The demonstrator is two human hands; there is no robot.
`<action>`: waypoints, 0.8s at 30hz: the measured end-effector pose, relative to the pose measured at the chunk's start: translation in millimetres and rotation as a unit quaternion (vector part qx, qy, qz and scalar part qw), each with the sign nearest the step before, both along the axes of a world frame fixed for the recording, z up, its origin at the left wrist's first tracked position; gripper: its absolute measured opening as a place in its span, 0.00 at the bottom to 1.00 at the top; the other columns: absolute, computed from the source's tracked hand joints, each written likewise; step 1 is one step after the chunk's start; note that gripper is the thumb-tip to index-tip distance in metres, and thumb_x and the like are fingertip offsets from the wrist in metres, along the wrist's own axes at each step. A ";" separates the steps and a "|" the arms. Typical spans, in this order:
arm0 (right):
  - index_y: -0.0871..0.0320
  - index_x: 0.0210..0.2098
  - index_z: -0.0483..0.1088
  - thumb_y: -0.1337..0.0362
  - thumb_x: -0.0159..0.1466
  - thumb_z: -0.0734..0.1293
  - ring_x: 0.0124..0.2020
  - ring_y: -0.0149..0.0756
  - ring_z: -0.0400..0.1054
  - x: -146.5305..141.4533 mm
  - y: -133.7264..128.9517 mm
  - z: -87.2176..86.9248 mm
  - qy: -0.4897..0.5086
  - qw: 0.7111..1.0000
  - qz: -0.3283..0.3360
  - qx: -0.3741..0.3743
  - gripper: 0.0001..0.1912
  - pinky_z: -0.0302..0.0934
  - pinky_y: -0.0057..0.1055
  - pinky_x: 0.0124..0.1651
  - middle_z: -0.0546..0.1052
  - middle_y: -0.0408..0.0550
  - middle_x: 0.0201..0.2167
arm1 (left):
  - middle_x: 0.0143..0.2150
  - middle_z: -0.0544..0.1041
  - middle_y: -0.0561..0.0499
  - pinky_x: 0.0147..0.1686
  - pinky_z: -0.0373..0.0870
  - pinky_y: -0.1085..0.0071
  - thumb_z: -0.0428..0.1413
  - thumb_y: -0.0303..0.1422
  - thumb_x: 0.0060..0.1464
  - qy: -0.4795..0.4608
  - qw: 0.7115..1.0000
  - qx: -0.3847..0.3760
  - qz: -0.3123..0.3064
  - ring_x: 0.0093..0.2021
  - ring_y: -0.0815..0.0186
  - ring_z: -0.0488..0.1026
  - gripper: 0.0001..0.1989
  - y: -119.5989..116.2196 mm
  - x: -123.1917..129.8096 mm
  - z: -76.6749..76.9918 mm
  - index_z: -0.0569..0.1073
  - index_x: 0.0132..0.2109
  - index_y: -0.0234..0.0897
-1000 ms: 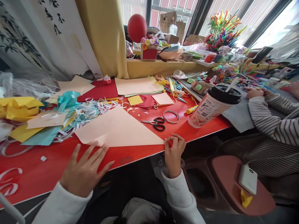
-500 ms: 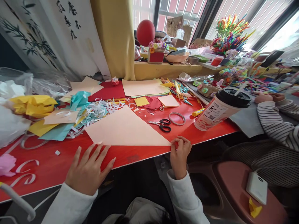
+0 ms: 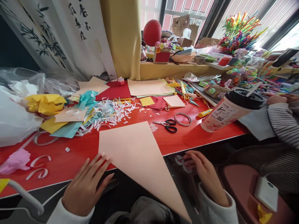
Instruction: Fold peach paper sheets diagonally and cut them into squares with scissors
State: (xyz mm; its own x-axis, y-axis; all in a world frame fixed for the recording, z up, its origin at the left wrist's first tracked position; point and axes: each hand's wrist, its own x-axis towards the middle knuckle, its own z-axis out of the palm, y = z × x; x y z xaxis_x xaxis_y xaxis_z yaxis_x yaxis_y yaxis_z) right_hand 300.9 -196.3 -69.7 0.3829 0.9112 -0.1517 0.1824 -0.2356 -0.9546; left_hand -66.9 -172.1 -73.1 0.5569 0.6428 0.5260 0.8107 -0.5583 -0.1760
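Observation:
A large sheet of peach paper [image 3: 137, 155], folded or cut to a tapering shape, lies partly on the red table [image 3: 77, 165]. Its long point sticks out over the front edge toward my lap. My left hand [image 3: 87, 180] rests with fingers stretched at the sheet's left edge, the fingertips on the paper. Right of the paper, beyond the table edge, my right hand [image 3: 203, 171] hangs in the air with fingers apart and nothing in them. Black-handled scissors [image 3: 170, 126] and a grey ring [image 3: 183, 119] lie behind the paper.
A drink cup [image 3: 230, 109] with a straw stands at the right. Shredded paper strips [image 3: 114, 112] and coloured sheets cover the table's left and back. Beyond the cup, a person's striped sleeve [image 3: 282, 119] shows. A white power bank [image 3: 266, 193] sits on a brown stool [image 3: 240, 183].
The paper has turned clockwise, its right point swinging off the table toward me. My right hand has let go of that point and moved right. The view has shifted slightly left.

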 end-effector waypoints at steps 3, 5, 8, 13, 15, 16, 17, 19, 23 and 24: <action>0.64 0.32 0.70 0.41 0.56 0.58 0.23 0.33 0.70 -17.8 2.3 3.7 0.115 0.968 0.193 -0.110 0.29 0.61 0.28 0.25 0.75 0.51 0.26 | 0.52 0.71 0.41 0.55 0.58 0.57 0.49 0.41 0.56 -0.029 0.999 0.004 0.029 0.54 0.55 0.67 0.19 -1.0 3.0 -5.6 0.69 0.49 0.33; 0.64 0.31 0.70 0.40 0.55 0.59 0.21 0.31 0.70 -38.9 5.4 0.9 0.175 0.945 0.251 -0.118 0.30 0.60 0.25 0.22 0.75 0.51 0.24 | 0.53 0.71 0.41 0.55 0.58 0.58 0.51 0.43 0.54 -0.038 0.998 0.006 0.045 0.54 0.54 0.67 0.18 -1.4 5.6 -11.0 0.70 0.44 0.34; 0.64 0.30 0.68 0.45 0.56 0.62 0.15 0.28 0.67 -68.7 7.2 -6.5 0.245 0.912 0.302 -0.127 0.25 0.52 0.20 0.14 0.74 0.46 0.18 | 0.54 0.70 0.41 0.56 0.56 0.56 0.51 0.45 0.52 -0.048 0.997 0.000 0.061 0.55 0.53 0.66 0.19 -2.0 10.5 -17.0 0.70 0.43 0.35; 0.64 0.26 0.65 0.50 0.57 0.64 0.10 0.25 0.63 -85.5 3.3 -4.6 0.270 0.901 0.317 -0.120 0.20 0.45 0.17 0.10 0.72 0.45 0.14 | 0.54 0.70 0.40 0.57 0.53 0.53 0.50 0.41 0.55 -0.073 0.993 0.010 0.091 0.55 0.51 0.66 0.22 -8.0 20.2 -14.8 0.66 0.53 0.33; 0.63 0.26 0.64 0.51 0.58 0.64 0.10 0.24 0.62 -87.8 2.6 -0.6 0.282 0.923 0.250 -0.075 0.18 0.46 0.17 0.10 0.71 0.43 0.13 | 0.51 0.72 0.39 0.53 0.59 0.55 0.52 0.35 0.54 -0.123 0.987 0.034 0.100 0.51 0.53 0.69 0.21 -16.3 20.1 -14.6 0.66 0.54 0.32; 0.62 0.25 0.64 0.52 0.58 0.64 0.09 0.24 0.61 -90.8 2.6 0.8 0.296 0.930 0.211 -0.054 0.18 0.47 0.17 0.10 0.70 0.42 0.11 | 0.48 0.74 0.39 0.50 0.63 0.58 0.53 0.30 0.53 -0.152 0.983 0.042 0.095 0.49 0.54 0.70 0.19 -21.6 19.0 -15.7 0.67 0.53 0.32; 0.62 0.24 0.63 0.52 0.57 0.65 0.08 0.23 0.59 -95.9 2.4 1.4 0.317 0.932 0.171 -0.035 0.18 0.47 0.17 0.10 0.69 0.41 0.10 | 0.44 0.76 0.41 0.47 0.66 0.60 0.54 0.26 0.51 -0.174 0.980 0.046 0.083 0.46 0.56 0.72 0.18 -27.4 17.7 -17.8 0.68 0.51 0.32; 0.61 0.25 0.64 0.53 0.55 0.67 0.07 0.22 0.57 -112.9 1.3 0.3 0.365 0.926 0.097 -0.005 0.17 0.49 0.17 0.10 0.66 0.38 0.08 | 0.36 0.78 0.44 0.43 0.69 0.63 0.55 0.22 0.48 -0.180 0.981 0.049 0.045 0.42 0.58 0.73 0.16 -38.8 17.2 -23.7 0.71 0.46 0.33; 0.61 0.34 0.65 0.54 0.53 0.69 0.12 0.26 0.64 -162.7 -6.9 -4.1 0.454 0.890 0.049 -0.007 0.18 0.57 0.19 0.15 0.69 0.39 0.11 | 0.32 0.78 0.44 0.35 0.74 0.65 0.48 0.27 0.54 -0.139 0.988 0.054 0.039 0.35 0.59 0.75 0.11 -51.9 40.2 -36.9 0.76 0.36 0.35; 0.62 0.36 0.65 0.53 0.53 0.69 0.15 0.29 0.67 -173.4 -9.6 -3.8 0.472 0.879 0.064 -0.021 0.19 0.59 0.21 0.16 0.72 0.42 0.14 | 0.30 0.78 0.44 0.32 0.75 0.68 0.44 0.28 0.55 -0.096 0.991 0.073 0.054 0.32 0.61 0.76 0.15 -52.3 50.4 -39.8 0.76 0.34 0.35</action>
